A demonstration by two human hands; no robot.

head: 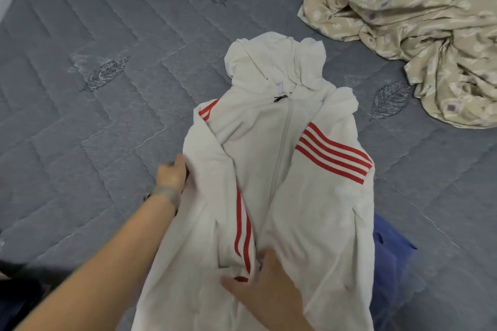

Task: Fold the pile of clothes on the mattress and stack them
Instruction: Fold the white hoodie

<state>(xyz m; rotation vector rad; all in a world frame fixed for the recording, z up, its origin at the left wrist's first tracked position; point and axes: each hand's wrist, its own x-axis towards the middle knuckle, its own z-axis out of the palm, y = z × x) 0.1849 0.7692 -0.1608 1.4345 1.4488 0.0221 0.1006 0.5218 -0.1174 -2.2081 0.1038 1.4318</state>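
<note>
A white zip hoodie (304,196) with red stripes lies front-up on the grey quilted mattress (94,115), hood pointing away from me. Both sleeves are folded in over its front. My left hand (172,173) grips the hoodie's left edge, fingers tucked under the cloth. My right hand (266,285) rests flat on the lower front, next to the cuff of the left sleeve, fingers spread and straight.
A crumpled beige patterned cloth (419,32) lies at the mattress's far right. A blue garment (390,258) sticks out from under the hoodie's right side. Dark fabric (18,285) shows at the lower left corner.
</note>
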